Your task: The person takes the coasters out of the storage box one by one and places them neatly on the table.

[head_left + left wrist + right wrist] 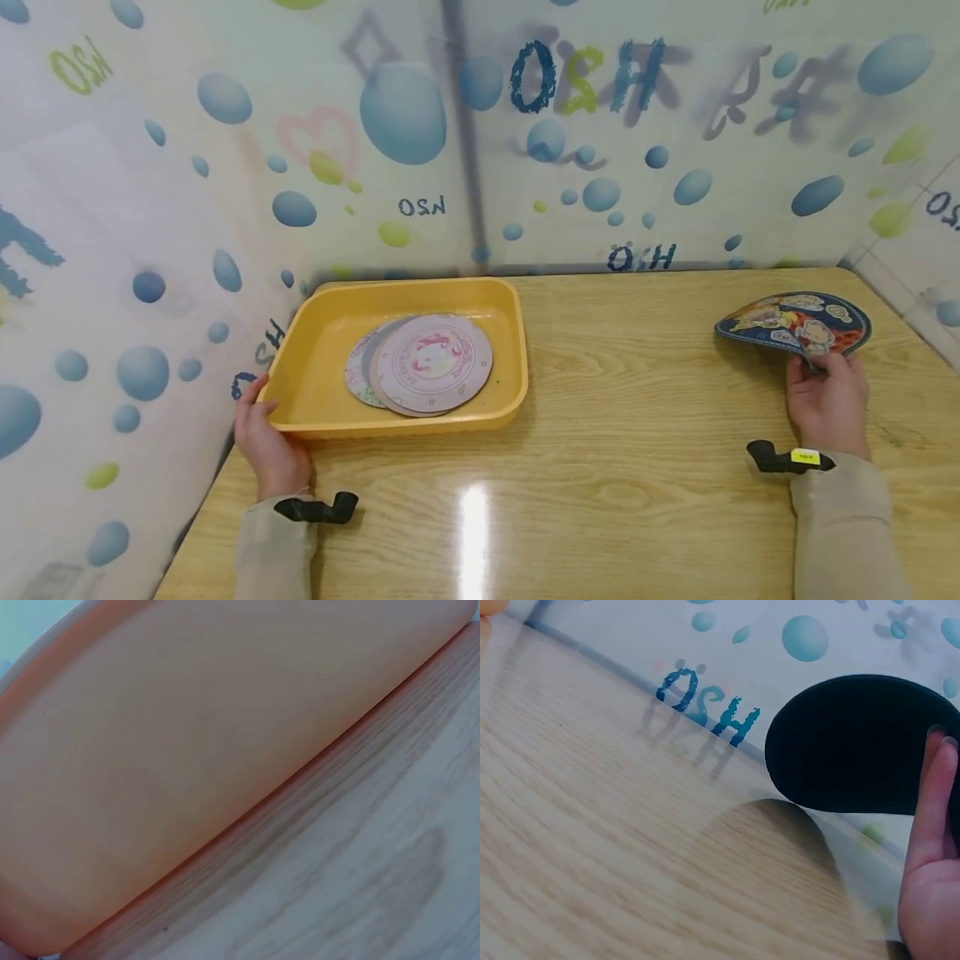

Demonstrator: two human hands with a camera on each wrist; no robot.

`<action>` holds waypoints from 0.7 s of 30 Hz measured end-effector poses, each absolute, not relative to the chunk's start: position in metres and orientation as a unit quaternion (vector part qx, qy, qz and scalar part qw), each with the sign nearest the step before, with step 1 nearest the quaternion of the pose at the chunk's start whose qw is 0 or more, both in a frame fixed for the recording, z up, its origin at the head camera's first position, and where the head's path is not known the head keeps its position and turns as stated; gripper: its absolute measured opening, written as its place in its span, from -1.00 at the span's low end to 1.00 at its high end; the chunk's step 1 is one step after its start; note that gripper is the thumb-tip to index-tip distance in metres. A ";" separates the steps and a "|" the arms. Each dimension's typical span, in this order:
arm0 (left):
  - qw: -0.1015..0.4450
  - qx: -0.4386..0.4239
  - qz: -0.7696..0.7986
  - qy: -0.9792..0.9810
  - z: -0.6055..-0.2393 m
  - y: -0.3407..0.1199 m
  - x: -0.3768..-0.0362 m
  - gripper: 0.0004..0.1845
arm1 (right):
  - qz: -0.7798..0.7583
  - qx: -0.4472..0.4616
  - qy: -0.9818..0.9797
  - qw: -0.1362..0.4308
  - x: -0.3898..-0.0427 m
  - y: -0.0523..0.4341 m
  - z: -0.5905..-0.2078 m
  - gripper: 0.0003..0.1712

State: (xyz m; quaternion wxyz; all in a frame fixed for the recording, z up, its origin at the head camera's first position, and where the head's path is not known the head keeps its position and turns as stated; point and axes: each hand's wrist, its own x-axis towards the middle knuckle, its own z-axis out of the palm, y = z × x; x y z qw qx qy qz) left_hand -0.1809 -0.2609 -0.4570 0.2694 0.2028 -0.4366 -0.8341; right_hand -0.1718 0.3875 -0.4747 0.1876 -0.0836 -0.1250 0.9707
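Note:
In the head view, a yellow plastic tray (318, 354) stands on the wooden table at the left. My left hand (272, 450) holds its front left corner. Several round, pale printed mats (435, 362) lie overlapped inside the tray. The tray's outer wall (195, 750) fills much of the left wrist view. At the far right, my right hand (831, 404) grips the near edge of a dark round mat (798, 321) with cartoon pictures, raised over the table and bent. From below, the right wrist view shows that mat's plain black underside (847, 742) beside the fingers (934, 799).
The wooden table (622, 400) extends between the tray and my right hand. A white wall covering (525, 192) with blue and green bubble prints rises behind the table and along its left side. Light glares off the tabletop near the front.

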 end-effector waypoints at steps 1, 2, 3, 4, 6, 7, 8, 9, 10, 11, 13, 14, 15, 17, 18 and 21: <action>0.270 0.203 -0.833 -0.438 -0.457 -0.261 -0.181 -0.60 | 0.972 -0.079 -0.125 0.184 -0.172 0.388 -0.475 -0.41; 0.272 0.202 -0.833 -0.438 -0.457 -0.261 -0.181 -0.59 | 0.973 -0.072 -0.126 0.181 -0.173 0.388 -0.475 -0.41; 0.272 0.201 -0.834 -0.435 -0.457 -0.261 -0.181 -0.60 | 0.973 -0.065 -0.129 0.178 -0.174 0.387 -0.475 -0.42; 0.273 0.202 -0.834 -0.435 -0.458 -0.261 -0.181 -0.60 | 0.974 -0.058 -0.131 0.176 -0.175 0.387 -0.475 -0.43; 0.275 0.201 -0.835 -0.432 -0.458 -0.261 -0.181 -0.60 | 0.975 -0.051 -0.135 0.170 -0.176 0.387 -0.475 -0.46; 0.275 0.201 -0.835 -0.432 -0.458 -0.261 -0.181 -0.60 | 0.975 -0.050 -0.135 0.167 -0.176 0.387 -0.475 -0.48; 0.276 0.200 -0.836 -0.430 -0.457 -0.261 -0.181 -0.60 | 0.975 -0.048 -0.137 0.167 -0.176 0.386 -0.475 -0.49; 0.276 0.199 -0.837 -0.429 -0.457 -0.261 -0.181 -0.60 | 0.975 -0.047 -0.138 0.167 -0.176 0.386 -0.475 -0.51; 0.277 0.198 -0.836 -0.430 -0.457 -0.260 -0.181 -0.59 | 0.975 -0.048 -0.136 0.167 -0.176 0.386 -0.475 -0.52; 0.278 0.197 -0.836 -0.429 -0.457 -0.260 -0.181 -0.59 | 0.975 -0.049 -0.136 0.168 -0.175 0.386 -0.475 -0.52; 0.278 0.194 -0.837 -0.430 -0.457 -0.260 -0.181 -0.59 | 0.972 -0.062 -0.135 0.183 -0.175 0.386 -0.475 -0.54; 0.278 0.194 -0.837 -0.430 -0.457 -0.259 -0.181 -0.59 | 0.969 -0.073 -0.129 0.198 -0.174 0.387 -0.474 -0.56; 0.278 0.194 -0.837 -0.430 -0.457 -0.259 -0.181 -0.59 | 0.965 -0.085 -0.122 0.215 -0.174 0.388 -0.473 -0.58; 0.277 0.195 -0.837 -0.430 -0.456 -0.259 -0.181 -0.59 | 0.956 -0.114 -0.105 0.249 -0.173 0.390 -0.472 -0.61; 0.276 0.195 -0.837 -0.431 -0.456 -0.259 -0.181 -0.59 | 0.951 -0.127 -0.099 0.265 -0.172 0.391 -0.471 -0.62; 0.275 0.195 -0.838 -0.429 -0.456 -0.259 -0.180 -0.59 | 0.944 -0.141 -0.093 0.284 -0.171 0.394 -0.470 -0.62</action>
